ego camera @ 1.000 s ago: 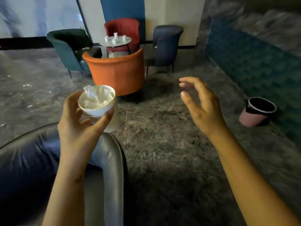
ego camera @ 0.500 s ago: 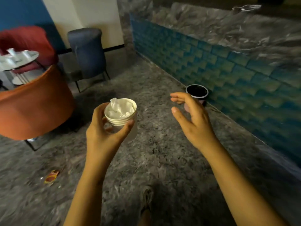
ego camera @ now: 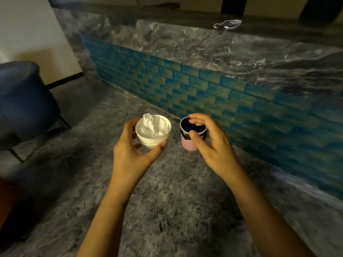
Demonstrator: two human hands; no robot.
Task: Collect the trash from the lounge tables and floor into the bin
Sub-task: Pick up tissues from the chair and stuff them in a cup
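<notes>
Head view: the left hand (ego camera: 130, 154) wraps thumb and fingers round a nested stack of paper cups (ego camera: 154, 138), held upright just below the rims, with a crumpled tissue (ego camera: 152, 123) stuffed in the top one. The right hand (ego camera: 213, 145) hangs loosely curved beside it, holding nothing. Beyond both, the pink bin (ego camera: 186, 145) stands on the floor (ego camera: 167, 201) near the tiled wall (ego camera: 204, 86). The stack looks light and thin-walled, easily crushed. A gentle grip round the middle suits it, and the loose tissue could drop out if tipped early.
</notes>
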